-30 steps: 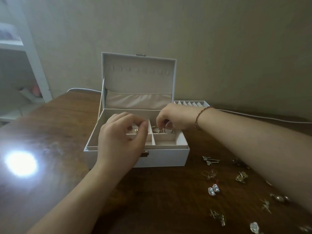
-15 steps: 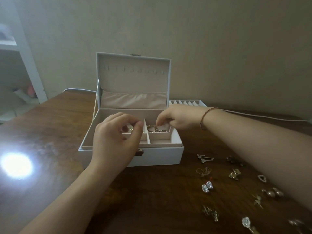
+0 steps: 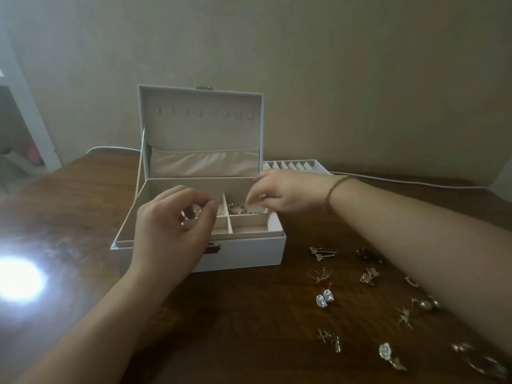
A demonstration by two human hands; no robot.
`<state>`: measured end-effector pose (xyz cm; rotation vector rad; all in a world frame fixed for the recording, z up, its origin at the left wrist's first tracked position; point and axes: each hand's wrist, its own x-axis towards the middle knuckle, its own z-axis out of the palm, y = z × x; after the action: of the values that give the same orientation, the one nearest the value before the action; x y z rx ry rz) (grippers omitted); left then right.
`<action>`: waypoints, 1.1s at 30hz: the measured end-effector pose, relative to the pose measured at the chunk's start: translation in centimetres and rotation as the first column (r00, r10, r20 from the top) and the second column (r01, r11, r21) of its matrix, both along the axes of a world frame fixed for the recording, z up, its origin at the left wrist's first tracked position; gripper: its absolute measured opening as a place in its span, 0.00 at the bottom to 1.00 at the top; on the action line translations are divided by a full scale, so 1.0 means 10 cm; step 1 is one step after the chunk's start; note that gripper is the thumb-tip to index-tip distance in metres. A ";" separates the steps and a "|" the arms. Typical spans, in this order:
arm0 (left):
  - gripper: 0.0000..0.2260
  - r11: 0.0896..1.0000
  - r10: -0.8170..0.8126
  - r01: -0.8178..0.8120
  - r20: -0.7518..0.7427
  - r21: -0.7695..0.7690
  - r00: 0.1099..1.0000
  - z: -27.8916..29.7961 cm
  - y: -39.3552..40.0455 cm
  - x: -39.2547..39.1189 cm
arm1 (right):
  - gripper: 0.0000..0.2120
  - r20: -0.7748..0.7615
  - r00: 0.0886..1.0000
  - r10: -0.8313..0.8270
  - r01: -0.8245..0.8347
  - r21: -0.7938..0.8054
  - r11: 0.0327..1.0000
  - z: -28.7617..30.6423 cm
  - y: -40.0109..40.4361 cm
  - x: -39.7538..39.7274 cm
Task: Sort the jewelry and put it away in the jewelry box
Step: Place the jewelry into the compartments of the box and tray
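The white jewelry box (image 3: pixel 238 252) stands open on the brown table (image 3: pixel 69 217), its lid upright. The left hand (image 3: pixel 171 231) hovers over the box's front left side, fingers curled with thumb and forefinger close together; whether they pinch anything I cannot tell. The right hand (image 3: pixel 279 194) reaches over the back right compartment, fingertips loosely bent just above gold rings (image 3: pixel 237 208) lying there. Loose earrings (image 3: pixel 324 297) lie scattered on the table right of the box.
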<state>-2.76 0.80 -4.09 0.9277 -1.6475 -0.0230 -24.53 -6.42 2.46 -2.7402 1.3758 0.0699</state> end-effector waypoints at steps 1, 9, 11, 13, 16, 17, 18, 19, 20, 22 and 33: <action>0.05 1.000 -0.004 0.004 -0.001 -0.002 1.000 0.00 0.00 0.00 | 0.13 0.135 0.991 0.011 -0.005 -0.043 0.999 0.02 0.05 -0.09; 0.04 1.000 -0.020 0.019 -0.062 -0.007 0.998 0.04 0.02 0.00 | 0.10 0.067 0.948 -0.312 0.316 -0.046 0.948 -0.23 0.67 -0.92; 0.04 1.000 -0.025 0.025 -0.062 0.003 0.998 0.03 0.03 -0.02 | 0.13 -0.003 0.937 -0.350 0.349 0.038 0.936 -0.31 0.77 -0.96; 0.04 1.000 -0.030 0.030 -0.059 0.007 0.998 0.03 0.04 -0.03 | 0.14 -0.028 0.933 -0.360 0.361 0.037 0.932 -0.38 0.82 -0.95; 0.05 0.999 -0.039 0.039 -0.072 -0.001 0.997 0.03 0.04 -0.03 | 0.08 0.044 0.921 -0.387 0.388 -0.038 0.921 -0.49 0.83 -0.91; 0.05 0.999 -0.042 0.042 -0.075 -0.004 0.996 0.03 0.04 -0.03 | 0.06 0.065 0.919 -0.389 0.393 -0.061 0.918 -0.52 0.83 -0.90; 0.05 0.999 -0.043 0.043 -0.073 -0.006 0.996 0.03 0.05 -0.02 | 0.04 0.074 0.918 -0.389 0.395 -0.077 0.916 -0.55 0.83 -0.88; 0.06 0.999 -0.043 0.043 -0.070 -0.007 0.997 0.03 0.05 -0.02 | 0.03 0.078 0.917 -0.391 0.396 -0.082 0.914 -0.56 0.84 -0.87; 0.06 0.999 -0.044 0.043 -0.066 -0.008 0.997 0.02 0.05 -0.02 | 0.01 0.080 0.916 -0.393 0.399 -0.078 0.914 -0.57 0.85 -0.86; 0.05 0.999 -0.049 0.049 -0.069 -0.007 0.996 0.02 0.05 -0.02 | 0.01 0.060 0.919 -0.389 0.392 -0.068 0.917 -0.58 0.87 -0.83; 0.05 0.997 0.022 -0.036 -0.202 -0.066 0.979 0.10 -0.01 0.16 | 0.07 -0.133 0.940 -0.314 0.287 -0.188 0.939 -0.60 0.96 -0.70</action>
<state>-1.20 0.72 -3.07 0.8677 -1.4389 -0.0382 -31.53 3.14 -3.53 -2.6614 1.9132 0.1693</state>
